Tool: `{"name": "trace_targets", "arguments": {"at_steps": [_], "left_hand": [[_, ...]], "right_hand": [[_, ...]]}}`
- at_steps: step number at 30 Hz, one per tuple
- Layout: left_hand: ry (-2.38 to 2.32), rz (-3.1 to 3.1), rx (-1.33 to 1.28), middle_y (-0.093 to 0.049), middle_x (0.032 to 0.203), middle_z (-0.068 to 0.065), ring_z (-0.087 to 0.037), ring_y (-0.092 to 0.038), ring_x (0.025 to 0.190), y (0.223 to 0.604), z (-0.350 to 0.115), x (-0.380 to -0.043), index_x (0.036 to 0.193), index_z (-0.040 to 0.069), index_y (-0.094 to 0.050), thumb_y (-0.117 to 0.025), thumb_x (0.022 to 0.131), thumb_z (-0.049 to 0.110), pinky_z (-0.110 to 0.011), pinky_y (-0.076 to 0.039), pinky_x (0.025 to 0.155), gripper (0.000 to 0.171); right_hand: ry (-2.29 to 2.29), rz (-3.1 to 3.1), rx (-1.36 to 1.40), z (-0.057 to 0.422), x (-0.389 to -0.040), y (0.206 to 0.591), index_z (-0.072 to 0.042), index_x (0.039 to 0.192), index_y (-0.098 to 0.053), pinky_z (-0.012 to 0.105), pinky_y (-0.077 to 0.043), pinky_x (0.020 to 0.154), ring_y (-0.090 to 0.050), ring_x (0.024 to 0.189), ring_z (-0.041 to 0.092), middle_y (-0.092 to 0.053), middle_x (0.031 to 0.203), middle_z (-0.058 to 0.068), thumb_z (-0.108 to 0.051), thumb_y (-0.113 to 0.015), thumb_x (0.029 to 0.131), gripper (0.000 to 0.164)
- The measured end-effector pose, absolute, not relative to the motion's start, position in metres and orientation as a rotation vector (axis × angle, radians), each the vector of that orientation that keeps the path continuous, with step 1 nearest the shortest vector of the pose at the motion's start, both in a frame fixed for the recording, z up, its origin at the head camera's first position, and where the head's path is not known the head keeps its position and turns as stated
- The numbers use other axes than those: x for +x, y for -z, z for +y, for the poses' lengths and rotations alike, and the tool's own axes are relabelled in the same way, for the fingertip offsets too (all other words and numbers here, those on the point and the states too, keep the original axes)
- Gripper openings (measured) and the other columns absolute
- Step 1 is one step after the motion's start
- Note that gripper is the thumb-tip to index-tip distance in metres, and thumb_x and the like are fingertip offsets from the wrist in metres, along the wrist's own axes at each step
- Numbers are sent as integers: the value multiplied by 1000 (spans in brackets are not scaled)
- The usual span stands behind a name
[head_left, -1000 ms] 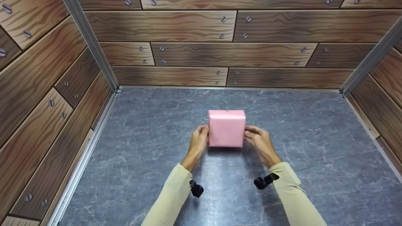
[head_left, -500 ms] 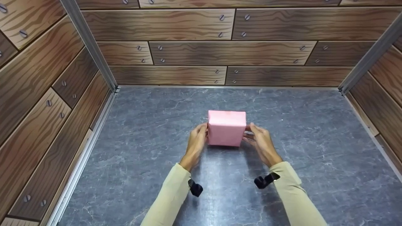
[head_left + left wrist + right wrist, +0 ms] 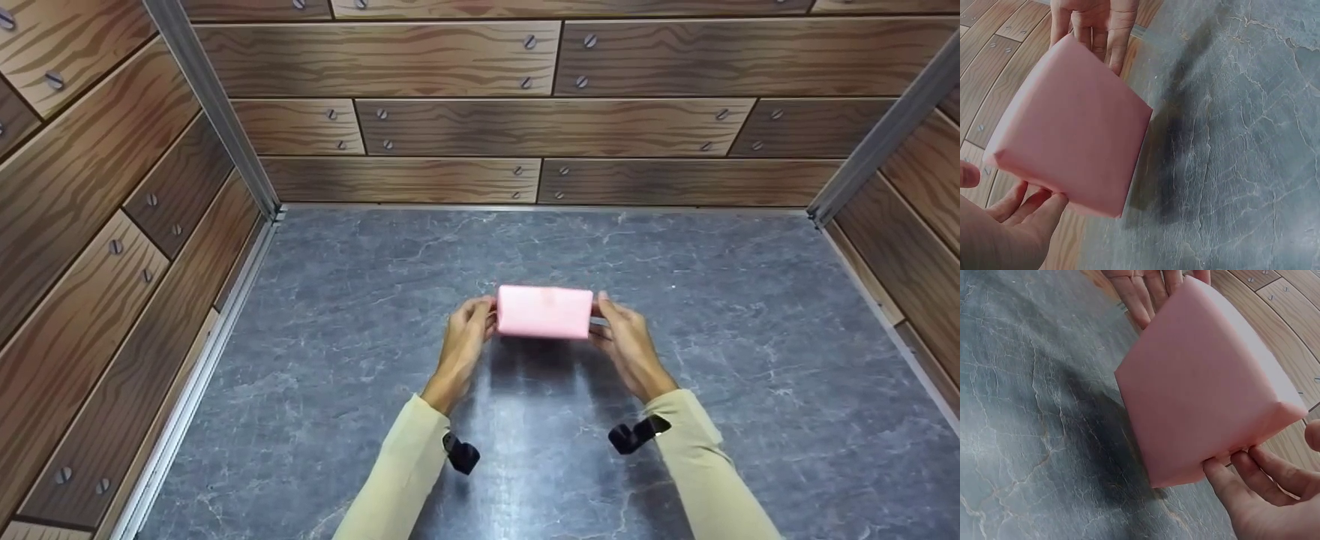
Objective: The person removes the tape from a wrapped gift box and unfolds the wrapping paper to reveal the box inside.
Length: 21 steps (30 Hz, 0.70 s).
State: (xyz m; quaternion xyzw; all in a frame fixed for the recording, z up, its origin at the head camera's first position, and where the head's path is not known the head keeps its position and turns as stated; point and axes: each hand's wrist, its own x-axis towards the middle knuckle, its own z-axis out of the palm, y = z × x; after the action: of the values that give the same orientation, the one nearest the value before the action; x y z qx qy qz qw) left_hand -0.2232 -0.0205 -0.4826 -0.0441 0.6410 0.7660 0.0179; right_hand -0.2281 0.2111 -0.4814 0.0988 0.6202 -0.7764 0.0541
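A pink box, smooth and wrapped-looking, is held between both hands above the grey floor, a dark shadow beneath it. My left hand holds its left side and my right hand its right side. In the left wrist view, the left fingertips press the side of the box, with the thumb apart from it. The right wrist view likewise has the right fingers against the opposite side of the box. Its broad face slants over the floor in both wrist views.
Grey marbled floor spreads around the hands. Wood-patterned panels form a back wall, a left wall and a right wall, with metal strips at their joints. Dark wrist cameras sit at the pale sleeves.
Between the hands, the box has tipped: its broad front face has turned out of the head view, and a narrow face now shows. The hands have barely shifted.
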Motion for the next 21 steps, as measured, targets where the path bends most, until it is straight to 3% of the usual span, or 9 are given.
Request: {"name": "trace_targets", "arguments": {"at_steps": [8, 15, 21], "left_hand": [[-2318, 2075, -149, -69, 121, -16, -23, -64, 113, 484, -23, -221, 124, -7, -66, -51, 105, 26, -39, -50, 104, 41], [-2256, 2147, -188, -72, 105, -10, -20, -67, 96, 486, -24, -221, 114, -2, -72, -60, 100, 24, -41, -53, 96, 32], [-2310, 2112, -224, -70, 99, -10, -15, -65, 87, 488, -21, -220, 106, -2, -71, -67, 95, 19, -35, -58, 86, 24]], "right_hand": [[2369, 1859, 263, 211, -227, 485, 19, 143, -38, 31, -54, 97, -70, 100, 17, -60, 125, 18, -29, -55, 106, 63], [2385, 1847, 274, 212, -225, 488, 17, 134, -47, 29, -57, 88, -71, 94, 15, -70, 107, 8, -18, -60, 103, 49], [2433, 1812, 226, 214, -222, 491, 19, 132, -48, 32, -55, 95, -69, 100, 16, -68, 109, 9, -8, -62, 100, 44]]}}
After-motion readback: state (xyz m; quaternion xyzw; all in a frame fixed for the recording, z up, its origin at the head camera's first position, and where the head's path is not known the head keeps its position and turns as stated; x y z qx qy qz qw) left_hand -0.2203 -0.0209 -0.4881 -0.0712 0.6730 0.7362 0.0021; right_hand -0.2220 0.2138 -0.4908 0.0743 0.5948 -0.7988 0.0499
